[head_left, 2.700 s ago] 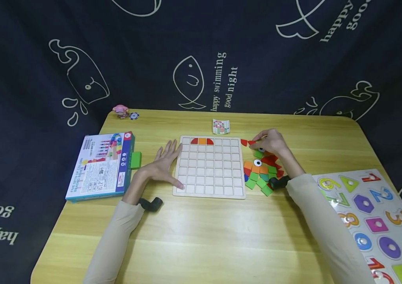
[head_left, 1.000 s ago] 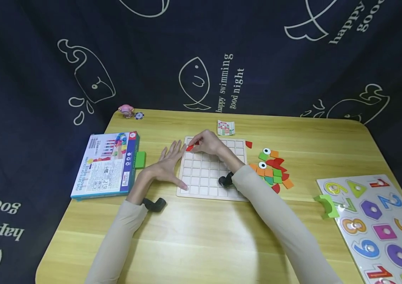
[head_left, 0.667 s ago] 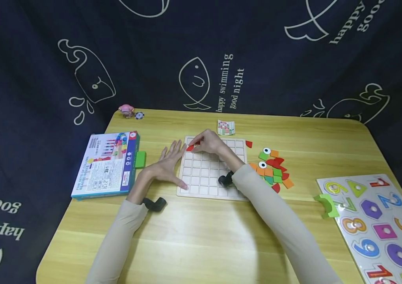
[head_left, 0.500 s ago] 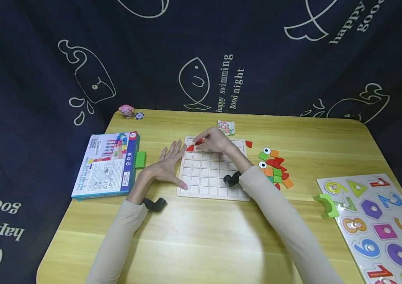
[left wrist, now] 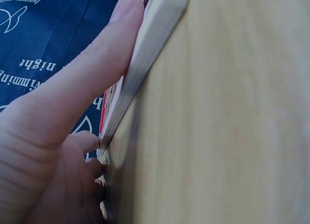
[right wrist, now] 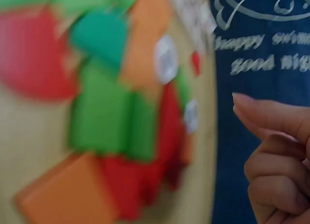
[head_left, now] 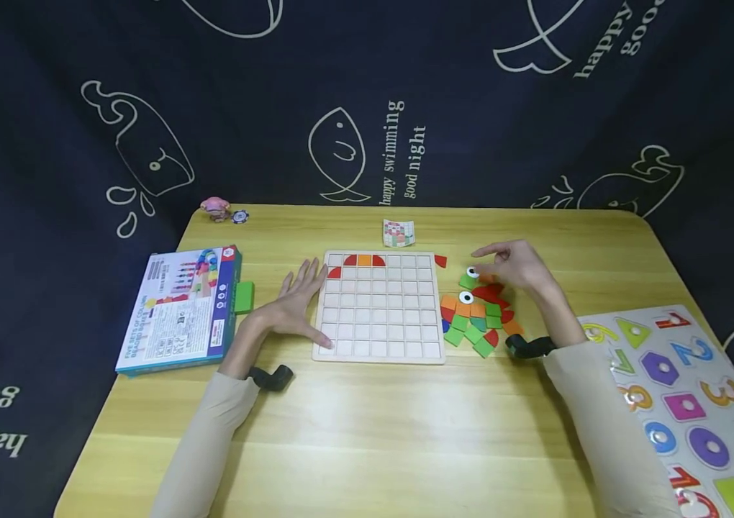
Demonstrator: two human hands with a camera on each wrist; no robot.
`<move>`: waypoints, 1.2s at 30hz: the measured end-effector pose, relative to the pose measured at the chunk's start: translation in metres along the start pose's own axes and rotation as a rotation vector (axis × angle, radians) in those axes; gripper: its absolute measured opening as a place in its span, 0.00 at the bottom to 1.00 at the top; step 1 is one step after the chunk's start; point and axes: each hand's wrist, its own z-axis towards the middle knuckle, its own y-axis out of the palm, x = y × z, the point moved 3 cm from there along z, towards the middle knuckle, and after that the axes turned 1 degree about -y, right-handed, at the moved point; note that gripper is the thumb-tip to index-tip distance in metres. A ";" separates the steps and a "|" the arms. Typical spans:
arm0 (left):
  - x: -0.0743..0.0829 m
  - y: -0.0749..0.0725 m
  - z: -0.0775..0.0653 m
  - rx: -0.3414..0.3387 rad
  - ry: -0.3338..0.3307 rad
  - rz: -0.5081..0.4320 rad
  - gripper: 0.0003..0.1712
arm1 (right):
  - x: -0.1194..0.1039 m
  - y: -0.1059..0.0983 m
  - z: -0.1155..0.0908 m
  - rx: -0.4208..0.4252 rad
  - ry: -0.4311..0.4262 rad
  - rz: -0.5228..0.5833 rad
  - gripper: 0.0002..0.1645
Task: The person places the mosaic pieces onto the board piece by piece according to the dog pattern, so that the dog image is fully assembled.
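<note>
My left hand [head_left: 289, 309] rests spread along the left edge of the white wooden grid board [head_left: 380, 316]. In the left wrist view its thumb [left wrist: 97, 64] lies against the board's side [left wrist: 145, 49]. An orange square [head_left: 364, 260] sits between two red rounded pieces in the top row, and a red quarter-round piece [head_left: 334, 273] lies at the left of the second row. My right hand [head_left: 516, 266] hovers by the loose pile, index finger and thumb apart, holding nothing. Green squares [head_left: 473, 333], orange squares and red pieces [right wrist: 38, 54] make up that pile, with two white eye discs [head_left: 466, 297].
A single red piece [head_left: 441, 261] lies by the board's upper right corner. Behind the board is a small pattern card [head_left: 399, 232]. A boxed toy set [head_left: 175, 309] and a green block [head_left: 245, 297] stand left, a number puzzle board [head_left: 671, 374] right.
My right hand set the red quarter-round piece in the second row, let go and moved right, back over the loose pile. My left hand has stayed at the board's left edge.
</note>
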 end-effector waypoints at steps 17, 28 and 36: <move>0.000 -0.002 -0.001 0.003 0.013 -0.007 0.85 | 0.024 0.014 0.025 -0.039 0.170 0.029 0.19; -0.002 -0.001 0.000 0.001 0.002 -0.010 0.85 | 0.013 0.018 0.033 0.111 0.096 -0.044 0.22; -0.003 0.000 0.000 0.006 0.003 -0.021 0.85 | 0.004 0.024 0.031 0.116 0.102 -0.079 0.20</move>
